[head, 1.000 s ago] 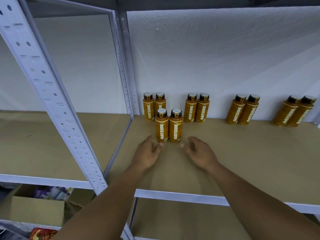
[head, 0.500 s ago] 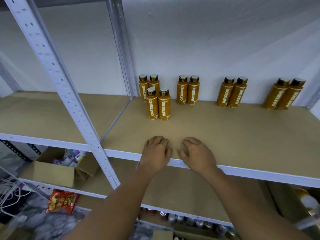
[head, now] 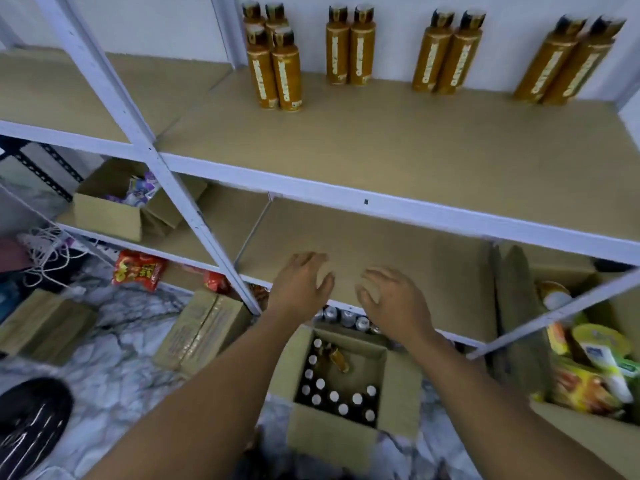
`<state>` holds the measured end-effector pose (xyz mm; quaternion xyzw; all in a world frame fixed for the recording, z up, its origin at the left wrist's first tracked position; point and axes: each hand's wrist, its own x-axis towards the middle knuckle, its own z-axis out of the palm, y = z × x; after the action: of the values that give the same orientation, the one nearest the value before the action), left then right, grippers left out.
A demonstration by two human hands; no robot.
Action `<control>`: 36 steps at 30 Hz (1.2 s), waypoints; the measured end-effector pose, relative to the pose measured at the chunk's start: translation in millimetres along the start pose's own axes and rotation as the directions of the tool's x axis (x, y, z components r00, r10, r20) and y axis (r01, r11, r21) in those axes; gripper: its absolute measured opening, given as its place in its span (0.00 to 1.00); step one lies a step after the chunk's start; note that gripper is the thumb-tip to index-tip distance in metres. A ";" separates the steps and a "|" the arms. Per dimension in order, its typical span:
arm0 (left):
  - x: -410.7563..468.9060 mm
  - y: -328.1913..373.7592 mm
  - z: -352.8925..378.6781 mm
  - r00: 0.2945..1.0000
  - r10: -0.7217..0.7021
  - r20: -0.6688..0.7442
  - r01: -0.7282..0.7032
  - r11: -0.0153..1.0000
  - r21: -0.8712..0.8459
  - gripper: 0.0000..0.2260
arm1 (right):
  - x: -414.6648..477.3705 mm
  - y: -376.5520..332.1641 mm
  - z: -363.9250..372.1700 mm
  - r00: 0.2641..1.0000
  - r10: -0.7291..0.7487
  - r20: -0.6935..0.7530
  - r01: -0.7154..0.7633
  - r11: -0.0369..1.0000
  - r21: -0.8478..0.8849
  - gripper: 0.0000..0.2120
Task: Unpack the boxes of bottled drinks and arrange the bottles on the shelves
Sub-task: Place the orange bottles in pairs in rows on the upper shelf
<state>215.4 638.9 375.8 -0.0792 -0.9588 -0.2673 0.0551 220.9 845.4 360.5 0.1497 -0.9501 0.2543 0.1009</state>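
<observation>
Both hands have dropped from the top shelf (head: 381, 140). Left hand (head: 301, 285) and right hand (head: 391, 299) hover before the lower shelf (head: 433, 258), fingers loosely spread, holding nothing. Beneath them, an open box (head: 332, 441) on the marble floor (head: 114, 341) holds capped bottles (head: 334, 396). Ten shelved bottles (head: 349, 50) stand paired along the wall (head: 391, 8), their labels too blurred to read, well back from the shelf's front edge.

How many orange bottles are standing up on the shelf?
10. A bunch of four stands at the left, two of them partly hidden behind the other two. To its right come a middle pair, a next pair and a far-right pair.
</observation>
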 end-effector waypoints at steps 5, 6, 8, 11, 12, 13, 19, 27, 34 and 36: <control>-28.0 -45.2 58.2 0.969 -0.065 0.239 0.066 0.998 0.004 0.22 | -45.2 21.1 61.0 0.965 0.221 0.142 -0.223 0.975 0.000 0.20; -33.3 -60.0 73.7 0.960 -0.056 0.275 0.059 0.998 -0.002 0.22 | -54.5 26.7 78.8 0.958 0.247 0.148 -0.248 0.969 -0.011 0.18; -46.0 -89.6 104.5 0.927 -0.061 0.369 0.064 0.998 0.004 0.18 | -74.8 40.7 114.4 0.942 0.295 0.160 -0.294 0.955 -0.032 0.19; -68.3 -137.6 155.3 0.863 -0.075 0.500 0.094 0.995 -0.013 0.16 | -110.6 61.7 168.9 0.876 0.406 0.262 -0.412 0.910 -0.032 0.18; -76.8 -155.3 174.1 0.846 -0.085 0.527 0.111 0.994 -0.018 0.16 | -123.0 68.6 188.0 0.845 0.450 0.287 -0.467 0.884 -0.011 0.17; -85.6 -173.1 193.1 0.830 -0.103 0.548 0.134 0.991 -0.016 0.16 | -135.8 75.9 207.2 0.817 0.495 0.296 -0.521 0.853 0.013 0.17; -125.1 -252.6 306.9 0.744 -0.162 0.648 0.199 0.980 0.017 0.17 | -204.9 131.3 324.6 0.666 0.655 0.357 -0.697 0.717 -0.015 0.15; -138.2 -325.2 457.9 0.717 -0.065 0.694 0.107 0.994 -0.018 0.11 | -256.4 207.0 462.9 0.602 0.688 0.405 -0.761 0.648 0.030 0.15; -153.5 -353.6 534.6 0.725 0.008 0.689 -0.009 1.000 -0.003 0.21 | -276.4 252.9 531.7 0.587 0.658 0.472 -0.752 0.658 0.018 0.23; -157.1 -355.8 545.8 0.733 0.006 0.680 0.003 1.000 -0.011 0.25 | -281.3 257.6 537.9 0.590 0.643 0.488 -0.747 0.664 0.029 0.25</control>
<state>270.5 603.8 -291.2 -0.1725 -0.9110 -0.2251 -0.2994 335.3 847.5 -288.9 -0.1725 -0.8919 0.3413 -0.2413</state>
